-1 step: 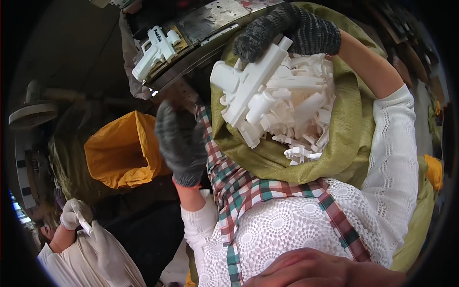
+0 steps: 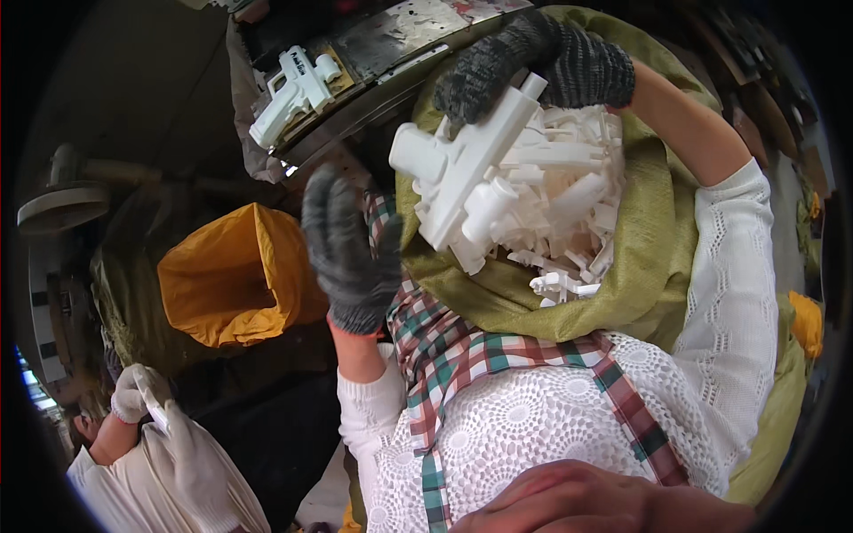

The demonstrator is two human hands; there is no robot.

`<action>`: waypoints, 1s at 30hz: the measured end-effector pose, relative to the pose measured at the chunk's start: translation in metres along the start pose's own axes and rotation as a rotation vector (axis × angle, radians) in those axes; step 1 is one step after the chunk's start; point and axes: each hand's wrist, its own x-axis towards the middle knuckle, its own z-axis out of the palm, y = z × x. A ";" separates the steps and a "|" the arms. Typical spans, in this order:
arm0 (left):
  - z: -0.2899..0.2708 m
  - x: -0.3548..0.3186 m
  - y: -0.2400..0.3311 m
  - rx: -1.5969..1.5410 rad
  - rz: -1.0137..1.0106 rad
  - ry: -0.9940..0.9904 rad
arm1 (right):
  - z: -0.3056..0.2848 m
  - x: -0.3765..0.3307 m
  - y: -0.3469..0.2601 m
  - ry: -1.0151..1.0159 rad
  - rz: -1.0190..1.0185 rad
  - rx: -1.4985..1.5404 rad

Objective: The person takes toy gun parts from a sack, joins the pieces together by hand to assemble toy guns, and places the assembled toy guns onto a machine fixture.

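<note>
My right hand, in a dark grey knitted glove, grips a white plastic toy pistol by its upper end, over the mouth of an olive-green woven sack. Loose white plastic toy gun parts fill the sack. To the left, beside the sack's rim, my left hand is raised in a matching glove. Its fingers are apart, slightly blurred, and it holds nothing. Another white toy pistol, with dark print on its side, lies at the edge of a metal-topped bench.
An orange-yellow sack stands with its mouth open to the left. At the lower left, a co-worker's white-gloved hands hold a small white piece. A round pale fixture is at the far left.
My left hand has moved slightly right and up, toward the sack, with its fingers spreading. The toy pistol in my right hand has shifted and tilted a little.
</note>
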 end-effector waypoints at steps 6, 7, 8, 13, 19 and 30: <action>0.030 0.027 0.003 -0.083 0.025 -0.259 | 0.019 0.019 -0.007 -0.097 0.010 0.267; 0.027 0.028 0.005 -0.039 -0.002 -0.255 | 0.020 0.017 -0.012 -0.032 0.276 0.058; 0.026 0.029 0.008 0.000 -0.026 -0.251 | 0.019 0.015 -0.017 -0.028 0.273 0.054; 0.043 0.024 0.010 -0.067 -0.037 -0.266 | 0.021 0.005 -0.025 -0.101 -0.079 -0.716; 0.042 0.020 0.008 -0.076 -0.065 -0.205 | -0.043 -0.026 0.038 0.157 0.217 -1.003; 0.042 -0.039 0.010 -0.427 -0.345 -0.468 | -0.173 0.068 0.204 0.482 0.702 -1.296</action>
